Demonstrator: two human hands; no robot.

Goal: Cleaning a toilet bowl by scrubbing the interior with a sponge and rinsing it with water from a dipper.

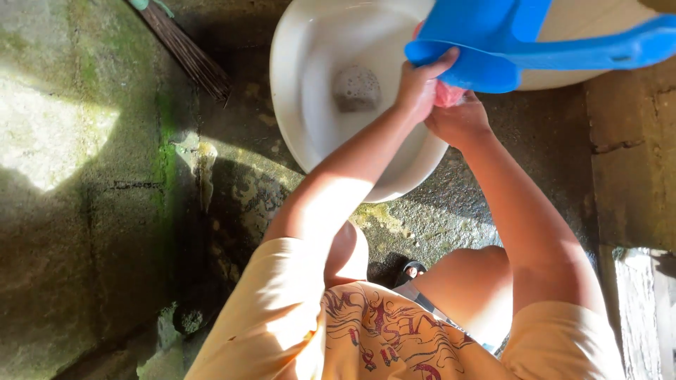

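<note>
Head cam looks down at a squatting person. Left hand (417, 90) is closed on the near rim of a blue plastic item (493, 42), prob. a dipper or dustpan w/ a long handle running to the right edge of frame; thumb over the rim, fingers under. So the blue item sits above and to the right of that grip, sticking out away from the person. Right hand (459, 121) is just beside the left, touching it, curled around a pink thing (446, 93), prob. a sponge or cloth; only a small bit shows between both hands, pressed against the underside of the blue item. Right grip looks closed on the pink thing, fingers mostly hidden.

Both hands are over the right rim of a white basin (310, 91) that stands on the wet concrete floor (436, 218). Inside the basin, near its middle, lies a pale grey block (356, 89), maybe a stone or soap, apart from both hands. A broom head (190, 53) lies on the floor left of the basin, top of frame. Mossy concrete wall (84, 211) at left. Person wears a yellow shirt (380, 338) w/ red print.
</note>
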